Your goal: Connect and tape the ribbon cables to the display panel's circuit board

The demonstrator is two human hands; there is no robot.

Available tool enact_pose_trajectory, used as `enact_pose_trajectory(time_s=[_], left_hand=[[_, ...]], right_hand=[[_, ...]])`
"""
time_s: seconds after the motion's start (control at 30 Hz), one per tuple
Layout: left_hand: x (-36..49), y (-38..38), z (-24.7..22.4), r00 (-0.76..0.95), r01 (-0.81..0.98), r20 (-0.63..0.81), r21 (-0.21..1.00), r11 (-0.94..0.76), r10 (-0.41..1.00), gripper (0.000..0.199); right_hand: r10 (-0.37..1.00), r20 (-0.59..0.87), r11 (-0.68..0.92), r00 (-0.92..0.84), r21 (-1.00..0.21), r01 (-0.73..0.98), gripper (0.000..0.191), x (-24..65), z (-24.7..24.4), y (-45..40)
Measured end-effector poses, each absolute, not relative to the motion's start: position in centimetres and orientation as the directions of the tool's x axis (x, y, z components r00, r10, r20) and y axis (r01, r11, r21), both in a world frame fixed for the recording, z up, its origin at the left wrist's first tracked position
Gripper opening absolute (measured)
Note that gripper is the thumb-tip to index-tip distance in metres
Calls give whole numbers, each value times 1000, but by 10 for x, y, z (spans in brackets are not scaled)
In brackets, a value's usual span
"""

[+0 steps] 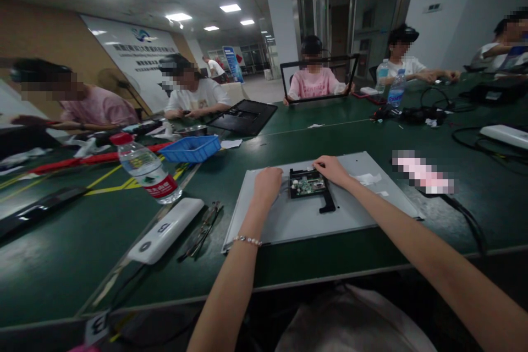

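A grey flat metal panel [280, 225], like the back of a screen, lies on the table in front of me. On its middle sits a green circuit board [309, 185] in a black plastic bracket [328, 201]. My left hand [267, 186] is curled at the bracket's left side, its fingertips mostly hidden. At the bracket's upper right corner my right hand [332, 170] has thumb and fingers pinched together. What either hand holds is too small or hidden to make out. White scraps [369, 179] lie on the panel to the right.
Left of the panel are eyeglasses [202, 231], a white power bank [167, 231], a water bottle [148, 170] and a blue tray [192, 148]. A pixelated pink item [423, 171] with a cable lies right. Across the table a person holds a black frame [319, 100]; other people sit around.
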State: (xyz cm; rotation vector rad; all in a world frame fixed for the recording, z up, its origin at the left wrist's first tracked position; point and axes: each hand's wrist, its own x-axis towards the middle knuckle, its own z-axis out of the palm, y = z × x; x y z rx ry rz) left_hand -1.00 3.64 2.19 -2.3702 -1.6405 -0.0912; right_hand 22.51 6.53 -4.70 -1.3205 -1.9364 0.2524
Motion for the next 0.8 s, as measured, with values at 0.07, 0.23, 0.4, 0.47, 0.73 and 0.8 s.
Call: enact_pose_trajectory(time_s=[0.07, 0.23, 0.4, 0.47, 0.73, 0.8], left_hand=[[-2, 31, 25, 363, 928, 182, -161, -336, 914, 34], [14, 20, 26, 344, 932, 135, -172, -320, 929, 33], [17, 17, 24, 360, 925, 129, -180, -335, 924, 33], [19, 15, 24, 361, 926, 136, -170, -337, 922, 34], [35, -4, 21, 279, 959, 139, -87, -269, 950, 53], [40, -9, 17, 288, 956, 139, -89, -278, 947, 54]], right_hand=[[862, 475, 448, -179, -547, 708, 19, 225, -47, 66], [863, 468, 448, -188, -540, 712, 19, 226, -46, 66], [868, 462, 439, -183, -543, 715, 20, 225, -46, 66], [872, 455, 435, -181, -550, 713, 20, 225, -46, 66], [853, 489, 458, -182, -532, 712, 19, 224, -50, 69], [852, 490, 459, -186, -527, 715, 19, 224, -50, 71]])
